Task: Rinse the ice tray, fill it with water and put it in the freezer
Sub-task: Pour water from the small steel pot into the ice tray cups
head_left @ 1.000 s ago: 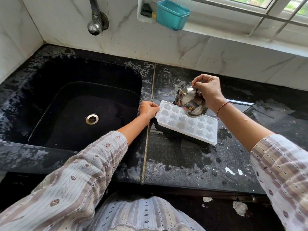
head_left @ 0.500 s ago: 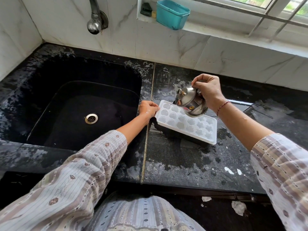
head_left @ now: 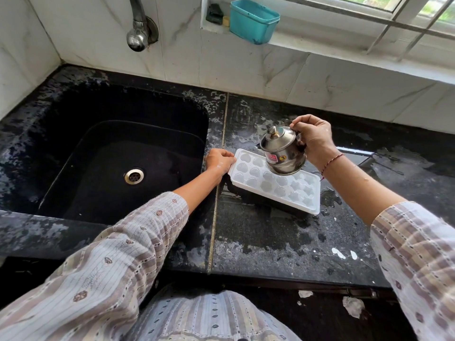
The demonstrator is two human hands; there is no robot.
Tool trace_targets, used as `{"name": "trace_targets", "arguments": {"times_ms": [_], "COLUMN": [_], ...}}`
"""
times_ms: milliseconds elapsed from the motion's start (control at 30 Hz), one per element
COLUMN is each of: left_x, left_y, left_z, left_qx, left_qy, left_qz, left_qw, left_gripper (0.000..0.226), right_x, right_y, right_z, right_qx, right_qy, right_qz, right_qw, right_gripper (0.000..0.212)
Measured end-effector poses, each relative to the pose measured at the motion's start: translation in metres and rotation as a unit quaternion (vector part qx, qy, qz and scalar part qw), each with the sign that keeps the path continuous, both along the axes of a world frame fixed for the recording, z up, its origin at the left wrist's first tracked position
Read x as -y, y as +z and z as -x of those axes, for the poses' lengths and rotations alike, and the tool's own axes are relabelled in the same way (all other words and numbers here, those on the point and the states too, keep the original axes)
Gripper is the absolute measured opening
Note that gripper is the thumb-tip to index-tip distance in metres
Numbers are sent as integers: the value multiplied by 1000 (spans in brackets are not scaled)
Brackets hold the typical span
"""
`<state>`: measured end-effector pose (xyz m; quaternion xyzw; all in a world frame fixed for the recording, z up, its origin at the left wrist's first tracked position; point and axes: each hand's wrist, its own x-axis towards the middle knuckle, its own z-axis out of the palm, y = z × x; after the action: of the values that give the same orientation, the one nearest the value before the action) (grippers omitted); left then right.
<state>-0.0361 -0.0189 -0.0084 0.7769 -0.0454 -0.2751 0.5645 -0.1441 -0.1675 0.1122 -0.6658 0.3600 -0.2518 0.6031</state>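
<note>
A white ice tray with heart- and star-shaped cells lies on the black wet counter, just right of the sink. My left hand grips the tray's left end. My right hand holds a small steel lidded pot by its handle, tilted over the tray's far left cells. The cells look glossy and wet. The pot hides a few of the tray's far cells.
A black sink with a steel drain lies to the left, under a wall tap. On the window ledge stands a teal plastic tub. White tiled wall runs behind the counter.
The steel pot has turned more upright, its lid knob now pointing up rather than leftward. My left hand and the tray have stayed where they were.
</note>
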Motion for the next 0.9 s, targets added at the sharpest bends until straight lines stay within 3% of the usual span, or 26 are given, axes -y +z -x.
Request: {"name": "trace_targets", "arguments": {"times_ms": [900], "left_x": [12], "left_y": [-5], "left_z": [-11], "left_qx": [5], "left_qy": [0], "left_qz": [-10], "left_qw": [1000], "left_gripper": [10], "right_x": [3], "right_y": [1], "right_z": [-18], "right_qx": [-38], "right_qy": [35], "right_qz": [91], "right_qw": [995], "right_gripper": [32]}}
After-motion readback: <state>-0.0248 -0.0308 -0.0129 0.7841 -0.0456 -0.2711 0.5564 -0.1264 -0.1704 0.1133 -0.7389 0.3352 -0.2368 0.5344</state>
